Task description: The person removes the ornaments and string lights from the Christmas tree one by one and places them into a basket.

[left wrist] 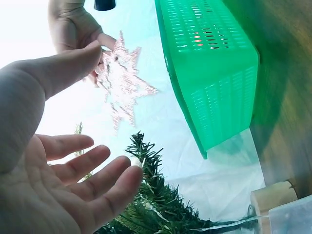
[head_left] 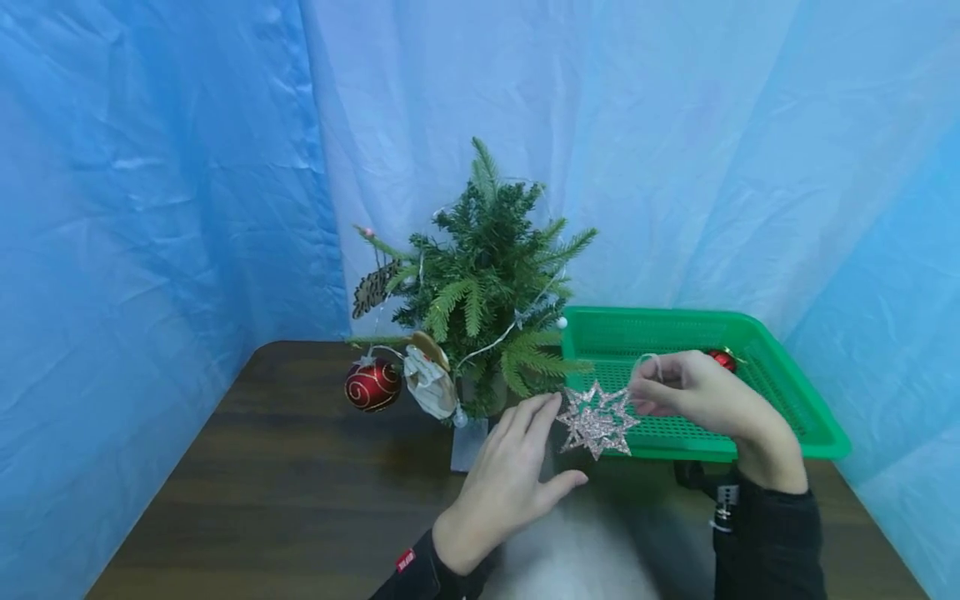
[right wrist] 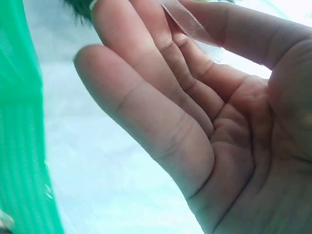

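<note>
Pinching a pale ribbon (right wrist: 191,23) between thumb and fingers, the right hand (head_left: 701,393) has a narrow grip, its other fingers bent loosely toward the palm. Just to the left of that grip is a glittery pink star (head_left: 597,421), its nearest point right by the fingertips; whether they also press on the star itself, I cannot tell. On the star's far side from the right grip, the left hand (head_left: 510,471) is spread, its thumb well apart from the fingers and nothing held between them; its fingertips come right up to the star's edge, though contact is unclear. Below and behind the right grip sits a green basket (head_left: 660,313) on the desk (head_left: 285,492), with a red ornament (head_left: 722,360) inside, just beyond the wrist. Beyond the left grip stands a small green tree (head_left: 491,275), and farther left of that grip hang a red bauble (head_left: 372,384) and a white ornament (head_left: 427,382) on its lower branches.
</note>
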Motion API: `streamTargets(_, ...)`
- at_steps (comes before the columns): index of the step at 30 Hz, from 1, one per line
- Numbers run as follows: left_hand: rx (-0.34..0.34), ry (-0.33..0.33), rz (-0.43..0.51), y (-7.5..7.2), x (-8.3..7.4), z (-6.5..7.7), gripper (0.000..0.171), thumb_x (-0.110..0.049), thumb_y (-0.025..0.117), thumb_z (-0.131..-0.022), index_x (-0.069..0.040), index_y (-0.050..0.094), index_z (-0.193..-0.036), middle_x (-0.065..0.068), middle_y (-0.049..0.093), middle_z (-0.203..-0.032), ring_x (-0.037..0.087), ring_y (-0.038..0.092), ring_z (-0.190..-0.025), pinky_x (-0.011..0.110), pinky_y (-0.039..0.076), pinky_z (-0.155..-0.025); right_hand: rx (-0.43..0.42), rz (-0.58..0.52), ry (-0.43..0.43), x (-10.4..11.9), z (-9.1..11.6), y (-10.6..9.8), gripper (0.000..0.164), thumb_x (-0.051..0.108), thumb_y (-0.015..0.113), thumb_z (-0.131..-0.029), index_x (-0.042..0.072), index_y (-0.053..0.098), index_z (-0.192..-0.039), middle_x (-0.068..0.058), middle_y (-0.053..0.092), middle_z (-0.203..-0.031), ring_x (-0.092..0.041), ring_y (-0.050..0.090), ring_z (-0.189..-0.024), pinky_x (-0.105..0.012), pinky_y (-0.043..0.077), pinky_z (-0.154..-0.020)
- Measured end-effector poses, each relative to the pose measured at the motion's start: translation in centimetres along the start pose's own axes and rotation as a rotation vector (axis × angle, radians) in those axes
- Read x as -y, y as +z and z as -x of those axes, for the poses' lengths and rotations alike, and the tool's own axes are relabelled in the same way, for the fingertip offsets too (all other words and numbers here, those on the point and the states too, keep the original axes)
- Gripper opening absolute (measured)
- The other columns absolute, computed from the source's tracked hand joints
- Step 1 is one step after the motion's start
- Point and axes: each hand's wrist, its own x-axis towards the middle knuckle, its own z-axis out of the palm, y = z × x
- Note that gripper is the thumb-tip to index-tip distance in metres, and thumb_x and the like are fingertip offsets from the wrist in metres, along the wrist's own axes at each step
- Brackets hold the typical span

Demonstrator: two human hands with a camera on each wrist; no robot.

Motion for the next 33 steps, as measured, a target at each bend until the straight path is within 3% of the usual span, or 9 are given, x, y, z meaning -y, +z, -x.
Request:
streamTargets(9, 0.058, 0.044, -0.031, 1.0, -0.6, -0.9, 0.060, -0.037, 0.074, -0.094, -0.012, 0.055, -0.145, 0.004, 0.057, -0.136, 0.018, 0.059, -0.120, 0.031, 0.054, -0.093, 0.008, 0.069, 0.129, 0.9, 0.1, -5.5, 0.025, 0.019, 0.051, -0.108, -0.005, 0.059, -0.111, -0.014, 0.066, -0.102, -0.026, 0.070, -0.098, -0.034, 0.059, -0.081)
streamTargets(15, 0.039, 0.094, -0.104, 2.6, -1.5, -2.1, 0.047, -0.033, 0.074, -0.095, -0.012, 0.063, -0.135, 0.003, 0.061, -0.130, 0.017, 0.060, -0.115, 0.028, 0.054, -0.091, 0.026, 0.124, 0.171, 0.6, -1.7, -7.6, 0.024, 0.018, 0.048, -0.109, -0.005, 0.055, -0.112, -0.014, 0.062, -0.101, -0.022, 0.066, -0.085, -0.034, 0.058, -0.072)
streamTargets(19, 0.000, 0.116, -0.134, 4.1, -1.7, -2.4, 0.036, -0.028, 0.076, -0.094, -0.014, 0.070, -0.127, 0.003, 0.065, -0.123, 0.018, 0.062, -0.111, 0.027, 0.055, -0.088, 0.029, 0.152, 0.183, -0.1, -3.3, -8.0, 0.030, 0.020, 0.049, -0.109, -0.008, 0.054, -0.120, -0.017, 0.064, -0.112, -0.029, 0.070, -0.096, -0.040, 0.060, -0.080)
streamTargets(23, -0.011, 0.135, -0.151, 5.2, -1.7, -2.2, 0.028, -0.027, 0.075, -0.094, -0.016, 0.074, -0.120, 0.003, 0.068, -0.119, 0.018, 0.062, -0.108, 0.028, 0.055, -0.087, 0.069, 0.151, 0.212, -0.8, -4.9, -7.8, 0.033, 0.021, 0.049, -0.109, -0.009, 0.054, -0.123, -0.019, 0.065, -0.116, -0.030, 0.070, -0.096, -0.043, 0.059, -0.082)
streamTargets(33, -0.061, 0.119, -0.214, 6.0, -0.8, -2.0, 0.023, -0.023, 0.078, -0.091, -0.019, 0.077, -0.114, 0.003, 0.068, -0.118, 0.018, 0.062, -0.104, 0.026, 0.056, -0.082, 0.210, 0.217, 0.297, -2.7, -8.9, -6.7, 0.036, 0.018, 0.052, -0.108, -0.010, 0.055, -0.131, -0.022, 0.065, -0.116, -0.033, 0.069, -0.097, -0.046, 0.059, -0.080)
